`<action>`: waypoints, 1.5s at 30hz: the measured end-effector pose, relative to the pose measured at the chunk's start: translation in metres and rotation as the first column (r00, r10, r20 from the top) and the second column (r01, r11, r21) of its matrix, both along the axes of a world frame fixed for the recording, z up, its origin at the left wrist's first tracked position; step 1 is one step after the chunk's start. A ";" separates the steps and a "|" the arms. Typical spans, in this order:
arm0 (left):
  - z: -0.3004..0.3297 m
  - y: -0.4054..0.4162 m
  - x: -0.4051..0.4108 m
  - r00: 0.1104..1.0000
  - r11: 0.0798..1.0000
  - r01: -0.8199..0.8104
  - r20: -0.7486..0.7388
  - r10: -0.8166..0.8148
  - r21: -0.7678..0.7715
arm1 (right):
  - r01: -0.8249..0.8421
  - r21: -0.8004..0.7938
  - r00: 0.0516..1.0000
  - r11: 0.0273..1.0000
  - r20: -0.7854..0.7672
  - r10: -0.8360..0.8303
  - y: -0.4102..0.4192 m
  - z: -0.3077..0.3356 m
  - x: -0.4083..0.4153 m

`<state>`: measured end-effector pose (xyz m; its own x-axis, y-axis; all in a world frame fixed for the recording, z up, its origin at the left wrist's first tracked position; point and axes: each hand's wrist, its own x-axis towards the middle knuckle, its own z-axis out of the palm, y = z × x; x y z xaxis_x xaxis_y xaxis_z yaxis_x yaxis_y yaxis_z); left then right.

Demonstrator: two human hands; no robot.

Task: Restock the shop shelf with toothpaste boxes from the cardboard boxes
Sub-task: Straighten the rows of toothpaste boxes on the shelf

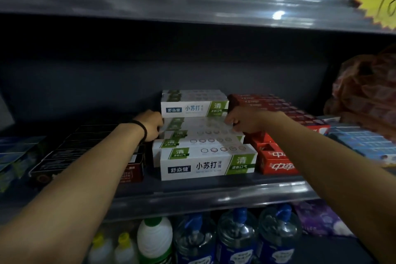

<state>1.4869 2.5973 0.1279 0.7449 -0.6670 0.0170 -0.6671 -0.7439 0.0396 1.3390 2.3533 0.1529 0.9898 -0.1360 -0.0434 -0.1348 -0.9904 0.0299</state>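
Toothpaste boxes (206, 164), white and green, stacked at centre of the shop shelf (214, 196); nearest box front-on at the shelf lip; more rows stepped up behind, toward 12 o'clock. Below the lip, at 6 o'clock, blue-capped water bottles (236, 240) and a white bottle with green cap (154, 240). Black boxes (85, 156) at 9 o'clock of the stack; red boxes (276, 156) at 3 o'clock; blue boxes (362, 146) farther right. Left hand (151, 125) curled round the left end of a middle-row box; right hand (242, 120) pinching its right end. Higher stack (194, 104) just behind; upper shelf (192, 9) and yellow price star (379, 2) at 1 o'clock.
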 end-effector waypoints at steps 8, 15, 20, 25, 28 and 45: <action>-0.009 -0.009 0.011 1.000 0.999 -0.014 0.021 0.015 -0.047 | -0.030 0.002 0.999 1.000 -0.037 0.030 -0.013 -0.010 0.013; -0.013 -0.014 0.013 0.999 0.996 0.039 0.001 -0.039 -0.080 | -0.041 -0.031 0.997 0.999 -0.062 0.039 -0.022 -0.012 0.014; -0.013 -0.017 0.011 0.998 0.996 0.059 0.010 -0.058 -0.069 | -0.032 -0.056 0.997 0.998 -0.066 0.029 -0.027 -0.013 0.015; -0.014 -0.018 0.013 0.998 0.995 0.066 0.010 -0.065 -0.079 | -0.041 -0.069 0.997 0.997 -0.067 0.036 -0.026 -0.012 0.013; -0.014 -0.015 0.013 0.997 0.995 0.077 0.008 -0.076 -0.065 | -0.054 -0.083 0.996 0.995 -0.070 0.048 -0.023 -0.010 0.010; 0.024 -0.025 0.058 0.991 0.974 -0.101 0.062 0.116 -0.202 | 0.036 -0.113 0.981 0.993 0.193 -0.013 -0.049 0.013 0.064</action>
